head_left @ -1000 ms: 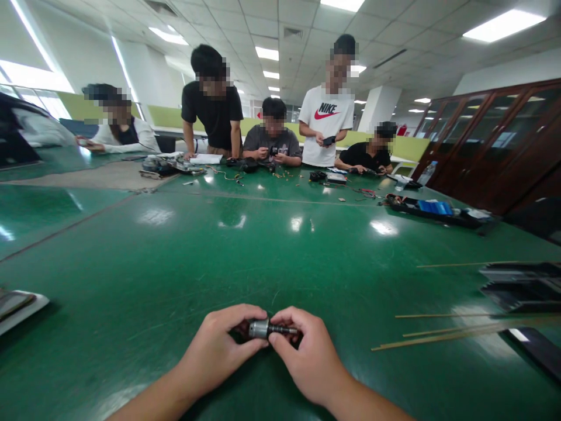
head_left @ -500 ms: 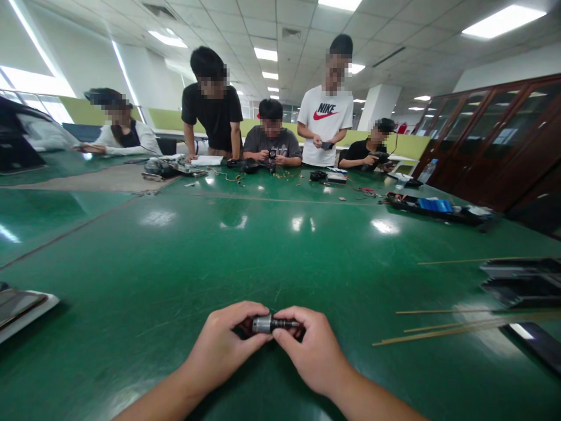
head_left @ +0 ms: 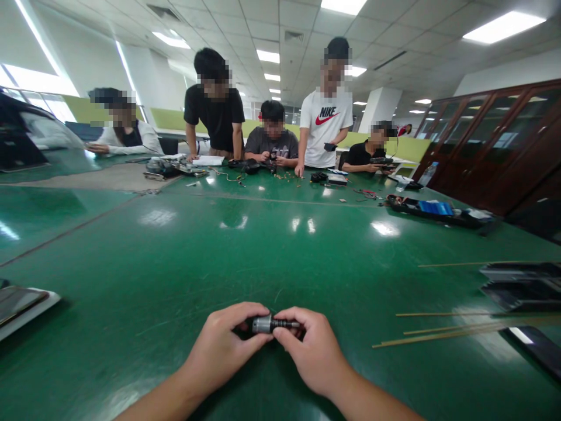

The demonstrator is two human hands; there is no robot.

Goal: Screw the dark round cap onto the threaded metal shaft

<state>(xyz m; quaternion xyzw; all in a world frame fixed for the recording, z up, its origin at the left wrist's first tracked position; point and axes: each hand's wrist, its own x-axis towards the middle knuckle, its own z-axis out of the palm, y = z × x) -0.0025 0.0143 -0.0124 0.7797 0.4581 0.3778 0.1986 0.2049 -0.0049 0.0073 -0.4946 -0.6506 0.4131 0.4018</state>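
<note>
Just above the green tabletop (head_left: 245,257), both hands hold one small metal cylinder with a ringed shaft (head_left: 263,324). Its wide silver body lies to the left, with a small dark hole in its side. The narrower dark, grooved shaft points right and ends in a thin tip. My left hand (head_left: 230,337) is closed round the silver end, thumb below and fingers above. My right hand (head_left: 313,345) pinches the shaft between thumb and fingers. The part is roughly level, and its far side is hidden by my fingers.
Several thin tan rods (head_left: 438,336) lie at the right, near black trays (head_left: 521,286) and a phone (head_left: 537,351). A white-edged tablet-like item (head_left: 30,313) is at the left edge. People stand and sit across the table among wires and a long black tray (head_left: 438,210).
My hands and the metal cylinder stay almost where they were. Across the table, the person in the white shirt has lowered one hand to the tabletop. The view has shifted slightly.
</note>
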